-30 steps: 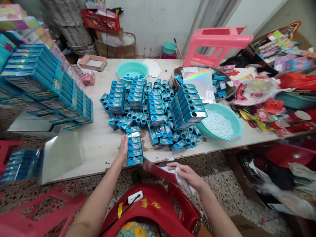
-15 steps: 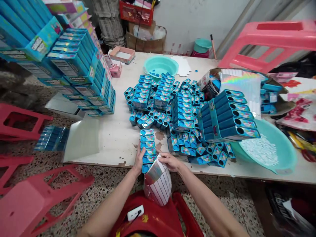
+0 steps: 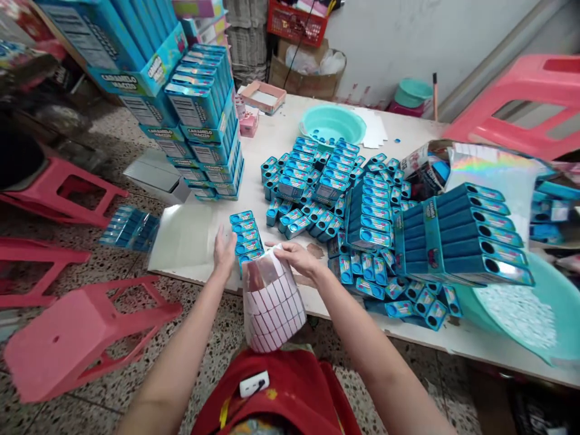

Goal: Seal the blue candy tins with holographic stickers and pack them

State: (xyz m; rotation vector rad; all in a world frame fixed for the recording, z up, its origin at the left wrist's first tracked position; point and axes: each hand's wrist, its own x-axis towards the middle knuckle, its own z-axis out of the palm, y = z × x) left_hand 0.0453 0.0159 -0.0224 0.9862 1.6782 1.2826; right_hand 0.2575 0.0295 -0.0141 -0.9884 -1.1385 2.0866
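Note:
My right hand (image 3: 296, 258) pinches the top edge of a curved sheet of clear and white stickers (image 3: 276, 308), marked off in rectangles. The sheet hangs over the table's front edge, above my lap. My left hand (image 3: 223, 254) is open, fingers stretched out, just left of a short row of blue candy boxes (image 3: 247, 235). The near end of that row is hidden behind the sheet. Many more blue boxes (image 3: 312, 220), with round openings or blue round caps at their ends, lie loose and stacked to the right.
Tall stacks of filled blue display cartons (image 3: 203, 136) stand at the left. A turquoise basin (image 3: 333, 115) holding blue caps sits at the back. Another basin (image 3: 557, 284) holds white pieces at right. Pink stools (image 3: 81, 338) stand on the floor at left.
My left hand has let go of the row of boxes and moved to its left side, fingers straightened. The sticker sheet now shows more of its face. The view has shifted left.

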